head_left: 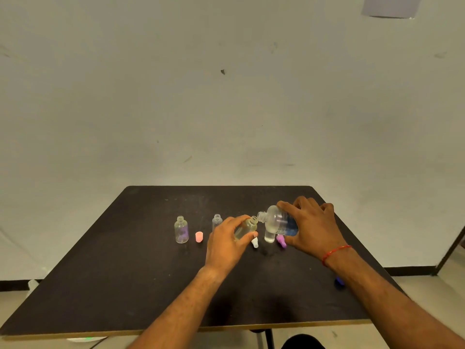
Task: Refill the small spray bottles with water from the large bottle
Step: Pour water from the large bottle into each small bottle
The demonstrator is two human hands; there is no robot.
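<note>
The two forearms reach in from the near edge of the dark table [125,285], a red thread [336,251] round the right wrist. The left hand [226,244] is wrapped round a small spray bottle [246,227], holding it tilted, neck up towards the right. The right hand [314,225] grips the large bottle [279,221] tipped almost flat, its open mouth just at the small one's neck. Two more small bottles [181,229] [217,221] stand uncapped to the left, with a pink cap [199,236], a white cap [255,242] and a purple cap [281,241] lying nearby. To my eye the pour wants a slow tilt, mouths kept touching, and the small bottle held steadier and more upright as it fills.
</note>
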